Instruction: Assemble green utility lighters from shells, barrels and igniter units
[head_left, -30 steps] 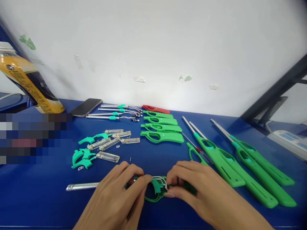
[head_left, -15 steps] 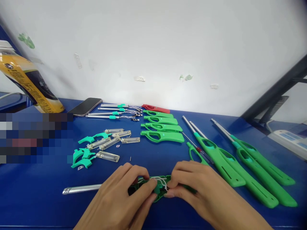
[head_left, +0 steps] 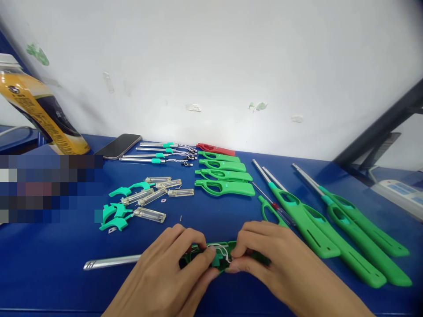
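Observation:
My left hand [head_left: 168,268] is closed around the opened green casing [head_left: 232,245] of a long-nosed gas lighter near the table's front edge. From it a metal tube [head_left: 112,262] points left. A teal trigger [head_left: 217,259] shows inside the casing, beside my left fingertips. White wires [head_left: 224,250] loop across the cavity. At their right end, thumb and index finger of my right hand [head_left: 261,248] pinch together over the wires and a small dark part; the fingertips cover the exact grip. The casing's rear end is mostly hidden by my right hand.
Teal triggers [head_left: 115,223] and clear fuel tanks [head_left: 150,214] lie left of centre. Wired metal tubes [head_left: 145,160] and green half-casings [head_left: 228,189] line the back. At right are assembled lighters [head_left: 304,224] and a screwdriver [head_left: 282,213]. A phone [head_left: 120,146] and bottle [head_left: 49,110] stand back left.
Both hands stay on the casing with almost the same grip. The casing and trigger have tilted or shifted very slightly; the camera view has moved a little.

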`<state>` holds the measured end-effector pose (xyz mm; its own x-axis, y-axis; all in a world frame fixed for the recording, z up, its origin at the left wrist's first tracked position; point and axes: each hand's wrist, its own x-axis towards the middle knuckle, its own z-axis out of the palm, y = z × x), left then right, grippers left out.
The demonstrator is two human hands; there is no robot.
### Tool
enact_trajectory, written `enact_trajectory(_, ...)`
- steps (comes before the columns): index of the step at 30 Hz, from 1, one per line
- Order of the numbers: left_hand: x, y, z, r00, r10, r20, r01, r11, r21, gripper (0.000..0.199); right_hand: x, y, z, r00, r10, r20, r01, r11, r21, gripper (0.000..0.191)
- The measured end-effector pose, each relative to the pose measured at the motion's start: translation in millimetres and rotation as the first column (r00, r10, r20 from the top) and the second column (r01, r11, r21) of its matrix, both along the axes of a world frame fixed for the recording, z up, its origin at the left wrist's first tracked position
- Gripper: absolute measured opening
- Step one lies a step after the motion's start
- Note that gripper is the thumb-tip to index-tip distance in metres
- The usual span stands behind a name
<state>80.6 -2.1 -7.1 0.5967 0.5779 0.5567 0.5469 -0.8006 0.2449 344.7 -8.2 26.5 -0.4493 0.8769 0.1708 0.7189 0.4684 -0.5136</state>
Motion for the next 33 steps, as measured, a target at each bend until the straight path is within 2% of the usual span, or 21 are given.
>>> enact_trajectory(9, 4, -1, 1.2, 0.999, 0.032, 0.001, -0.032, 0.999, -0.002, 0.02, -1, -2, -0.7, 1.0, 0.026, 0.001, -0.026, 0.998, -0.059, 0.028)
enact_trajectory(14, 5, 1, 0.3, 0.999, 0.032, 0.006, -0.032, 0.999, 0.005, 0.02, -3, -7, -2.5, 0.998, 0.013, 0.061, -0.016, 0.999, 0.049, 0.029)
enact_trajectory(19, 4, -1, 0.0, 0.999, 0.052, 0.009, -0.052, 0.998, 0.024, 0.021, 0, -13, 3.0, 0.986, 0.019, 0.164, -0.042, 0.99, 0.138, 0.024)
enact_trajectory(23, 2, -1, -1.1, 0.998, 0.061, 0.02, -0.062, 0.998, 0.022, 0.021, 3, -17, 7.0, 0.976, 0.032, 0.218, -0.086, 0.967, 0.24, 0.032)
enact_trajectory(33, 6, 1, 0.0, 0.998, 0.038, 0.047, -0.037, 0.999, -0.023, 0.019, 3, -17, 0.7, 0.974, 0.043, 0.223, -0.089, 0.976, 0.199, 0.031)
